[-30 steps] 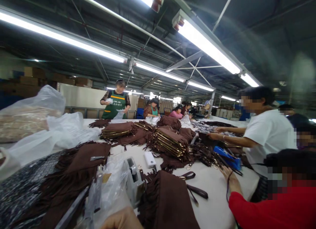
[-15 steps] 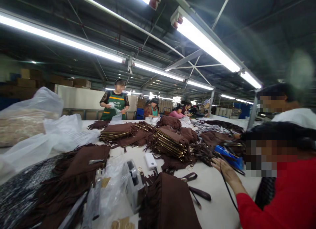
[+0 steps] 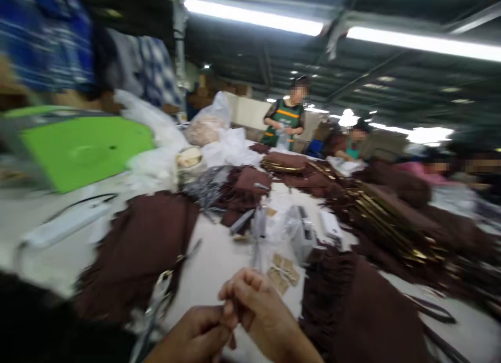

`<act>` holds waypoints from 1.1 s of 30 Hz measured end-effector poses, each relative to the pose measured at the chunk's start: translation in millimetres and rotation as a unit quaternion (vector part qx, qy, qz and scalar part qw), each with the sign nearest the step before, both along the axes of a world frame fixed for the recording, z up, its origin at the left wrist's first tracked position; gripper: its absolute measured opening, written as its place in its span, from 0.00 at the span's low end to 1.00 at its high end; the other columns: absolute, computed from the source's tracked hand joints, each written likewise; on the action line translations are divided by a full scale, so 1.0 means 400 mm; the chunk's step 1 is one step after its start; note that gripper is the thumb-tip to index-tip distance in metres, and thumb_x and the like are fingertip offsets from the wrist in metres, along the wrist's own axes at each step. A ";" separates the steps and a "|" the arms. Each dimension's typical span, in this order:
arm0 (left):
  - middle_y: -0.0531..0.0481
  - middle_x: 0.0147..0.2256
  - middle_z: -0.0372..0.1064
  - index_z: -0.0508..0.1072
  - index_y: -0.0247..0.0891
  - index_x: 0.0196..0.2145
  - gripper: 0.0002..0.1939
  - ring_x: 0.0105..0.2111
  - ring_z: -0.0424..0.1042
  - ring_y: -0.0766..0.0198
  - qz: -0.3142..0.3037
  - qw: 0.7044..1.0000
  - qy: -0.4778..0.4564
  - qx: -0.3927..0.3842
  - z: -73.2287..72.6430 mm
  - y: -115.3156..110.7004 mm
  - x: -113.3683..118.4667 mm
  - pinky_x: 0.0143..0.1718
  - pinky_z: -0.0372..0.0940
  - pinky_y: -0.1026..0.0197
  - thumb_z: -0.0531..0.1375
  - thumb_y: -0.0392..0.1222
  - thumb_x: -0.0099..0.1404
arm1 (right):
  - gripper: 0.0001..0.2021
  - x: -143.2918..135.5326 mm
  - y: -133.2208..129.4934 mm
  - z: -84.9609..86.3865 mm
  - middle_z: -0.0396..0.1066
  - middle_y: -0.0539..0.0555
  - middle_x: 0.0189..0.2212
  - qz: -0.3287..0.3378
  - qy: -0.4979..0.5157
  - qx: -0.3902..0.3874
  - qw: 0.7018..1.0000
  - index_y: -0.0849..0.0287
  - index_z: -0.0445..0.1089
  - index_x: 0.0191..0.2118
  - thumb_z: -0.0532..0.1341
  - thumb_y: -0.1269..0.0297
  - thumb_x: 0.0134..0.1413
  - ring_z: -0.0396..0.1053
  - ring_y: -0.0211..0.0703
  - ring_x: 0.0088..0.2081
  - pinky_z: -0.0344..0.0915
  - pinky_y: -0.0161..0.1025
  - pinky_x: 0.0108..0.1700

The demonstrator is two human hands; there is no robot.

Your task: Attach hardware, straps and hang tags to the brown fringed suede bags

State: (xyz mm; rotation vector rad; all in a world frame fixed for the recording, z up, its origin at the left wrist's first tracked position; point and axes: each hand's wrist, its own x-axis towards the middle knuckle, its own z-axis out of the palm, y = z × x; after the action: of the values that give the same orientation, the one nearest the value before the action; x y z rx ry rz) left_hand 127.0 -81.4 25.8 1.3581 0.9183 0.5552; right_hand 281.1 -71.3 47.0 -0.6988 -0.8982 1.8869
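My left hand (image 3: 205,329) and my right hand (image 3: 260,308) meet at the bottom middle, fingertips pinched together. What they pinch is blurred and mostly hidden; a small brown end shows below the fingers. Left of them lies a brown fringed bag (image 3: 144,253) with a gold clasp (image 3: 162,279) and a grey-wrapped strap at its edge. To the right, a second brown fringed piece (image 3: 376,311) rests on the table. Just beyond my right hand are tan card pieces (image 3: 282,274), with a grey tape dispenser (image 3: 303,235) behind them.
Brown bags with gold frames (image 3: 387,225) are stacked at the right. A white power strip (image 3: 68,225) and a bright green box (image 3: 88,149) stand at the left. Plastic bags (image 3: 229,146) lie farther back. A person in a green apron (image 3: 285,120) stands across the table.
The view has swung left and down. Both my hands have come into view, fingers together. The green box and the left brown bag now show; the red-sleeved person at right is out of sight.
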 end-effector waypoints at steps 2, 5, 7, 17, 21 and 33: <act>0.55 0.20 0.62 0.76 0.33 0.31 0.29 0.17 0.55 0.72 -0.004 0.999 -0.028 -0.037 -0.025 -0.029 -0.048 0.19 0.49 0.68 0.57 0.66 0.60 | 0.19 -0.022 -0.008 -0.010 0.70 0.52 0.22 0.033 0.004 -0.024 0.999 0.64 0.72 0.32 0.70 0.50 0.48 0.65 0.35 0.21 0.62 0.32 0.24; 0.56 0.20 0.61 0.76 0.33 0.32 0.24 0.18 0.56 0.72 0.036 0.997 -0.038 -0.064 -0.030 -0.069 -0.110 0.20 0.51 0.69 0.58 0.60 0.62 | 0.18 -0.068 -0.015 -0.031 0.69 0.52 0.20 0.081 0.006 -0.065 0.995 0.63 0.72 0.29 0.71 0.51 0.47 0.66 0.37 0.22 0.62 0.34 0.23; 0.55 0.21 0.63 0.77 0.34 0.33 0.20 0.20 0.59 0.70 0.049 0.998 -0.021 -0.043 -0.017 -0.089 -0.146 0.23 0.54 0.68 0.58 0.56 0.63 | 0.19 -0.101 -0.019 -0.043 0.66 0.49 0.18 0.086 0.002 -0.080 0.993 0.62 0.71 0.28 0.71 0.49 0.45 0.61 0.34 0.18 0.57 0.32 0.20; 0.45 0.39 0.70 0.71 0.38 0.40 0.07 0.42 0.67 0.54 0.231 0.756 0.510 0.340 -0.010 0.046 -0.223 0.45 0.60 0.54 0.58 0.41 0.66 | 0.22 -0.124 0.067 -0.053 0.53 0.41 0.14 0.064 -0.247 0.030 0.966 0.62 0.68 0.30 0.62 0.44 0.53 0.44 0.28 0.16 0.38 0.31 0.19; 0.45 0.40 0.71 0.69 0.38 0.41 0.11 0.43 0.68 0.51 0.195 0.736 0.577 0.295 -0.040 0.072 -0.217 0.43 0.60 0.54 0.63 0.43 0.62 | 0.18 -0.139 0.081 -0.064 0.52 0.42 0.15 0.054 -0.331 0.070 0.939 0.60 0.69 0.32 0.60 0.47 0.54 0.48 0.32 0.18 0.42 0.31 0.20; 0.52 0.36 0.68 0.64 0.41 0.37 0.09 0.38 0.69 0.63 0.248 0.838 0.421 0.244 -0.027 0.087 -0.275 0.40 0.60 0.63 0.50 0.29 0.63 | 0.11 -0.235 0.162 -0.111 0.66 0.47 0.20 0.000 -0.376 0.149 0.914 0.61 0.71 0.25 0.63 0.59 0.49 0.59 0.36 0.24 0.53 0.34 0.27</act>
State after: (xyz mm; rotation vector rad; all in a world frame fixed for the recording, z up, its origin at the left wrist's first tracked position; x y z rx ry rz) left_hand 17.0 -46.5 15.1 1.8828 1.9927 0.6036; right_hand 187.0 -6.5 2.7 -1.2590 -1.6215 1.4140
